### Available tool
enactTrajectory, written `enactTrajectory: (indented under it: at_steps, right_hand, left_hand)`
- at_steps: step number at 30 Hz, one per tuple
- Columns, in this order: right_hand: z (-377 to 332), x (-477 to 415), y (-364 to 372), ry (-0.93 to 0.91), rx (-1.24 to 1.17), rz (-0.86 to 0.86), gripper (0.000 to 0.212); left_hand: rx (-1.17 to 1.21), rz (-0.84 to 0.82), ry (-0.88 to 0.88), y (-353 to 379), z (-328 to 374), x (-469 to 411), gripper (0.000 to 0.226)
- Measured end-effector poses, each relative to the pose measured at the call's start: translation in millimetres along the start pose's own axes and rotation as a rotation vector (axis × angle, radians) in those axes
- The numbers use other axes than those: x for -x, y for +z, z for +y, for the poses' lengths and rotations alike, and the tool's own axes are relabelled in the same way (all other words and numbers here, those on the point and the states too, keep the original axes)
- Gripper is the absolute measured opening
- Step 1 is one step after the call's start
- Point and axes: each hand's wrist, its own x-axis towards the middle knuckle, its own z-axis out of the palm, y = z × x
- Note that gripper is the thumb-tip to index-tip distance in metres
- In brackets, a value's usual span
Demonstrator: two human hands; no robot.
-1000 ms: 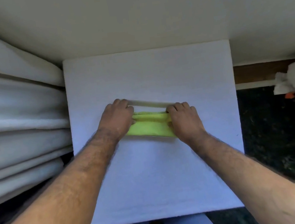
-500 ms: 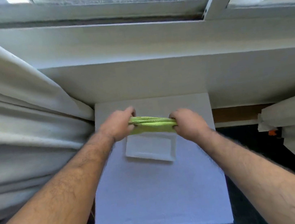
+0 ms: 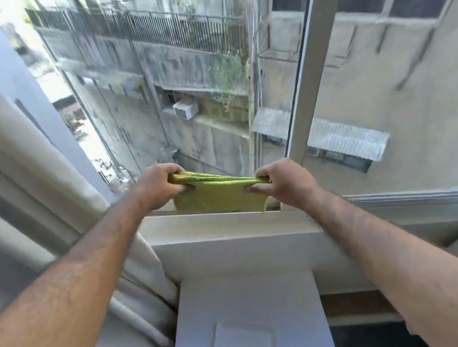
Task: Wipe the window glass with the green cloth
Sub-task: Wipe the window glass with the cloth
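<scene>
The window glass fills the upper part of the view, with grey buildings behind it and a pale upright frame bar crossing it right of centre. A cream curtain hangs in folds down the left side. Below the glass runs the white sill, and beneath that stands a white desk with a small white rectangular pad lying flat on it. The green cloth is held up in front of the lower glass, just above the sill, folded in layers with its long axis running left to right, and its loose part hanging down. The left hand has its fingers closed on the cloth's left end; the right hand has its fingers closed on the right end.
</scene>
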Motion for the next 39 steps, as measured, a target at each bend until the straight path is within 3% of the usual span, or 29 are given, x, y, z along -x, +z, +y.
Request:
enactTrajectory:
  at_steps: [8,12,15,20,24,28,31,35,39]
  right_hand:
    - [-85.4,-10.2,-175.3,-0.2,-0.039,0.356,0.03]
    - [-119.3,-16.8,-235.8,-0.27,-0.037,0.49,0.026]
    - [-142.8,-21.5,-265.5,-0.373,0.016,0.572,0.023]
    - [-170.1,-37.8,-299.3,-0.476,0.231,0.64,0.032]
    - [-166.3,-59.0,-320.0,-0.463,0.298,0.692,0.051]
    - [-136.2,-83.5,-352.4,-0.314,0.505,1.092,0.07]
    - [-106.4,-99.7,-377.8,-0.13,0.525,1.201,0.093]
    - [-78.2,-127.3,-384.5,-0.097,0.481,1.203,0.107]
    - [-68.5,-152.6,-379.7,-0.134,0.427,1.293,0.104]
  left_hand:
    - [0.342,0.314,0.087,-162.9,108.0,0.9,0.028]
    - [0.461,0.454,0.177,-219.3,147.0,-2.6,0.012]
    - [0.521,0.575,0.23,-260.2,173.8,-8.9,0.012]
    - [0.369,0.769,0.381,-323.4,213.8,-18.0,0.021]
    - [0.275,0.772,0.484,-355.2,234.7,-31.3,0.021]
    - [-0.084,0.922,0.557,-376.9,241.2,-60.5,0.022]
    - [-0.291,1.034,0.585,-387.4,237.5,-83.7,0.025]
    - [-0.301,1.14,0.548,-386.6,232.1,-112.0,0.031]
    - [-0.245,1.192,0.544,-373.0,227.7,-136.5,0.035]
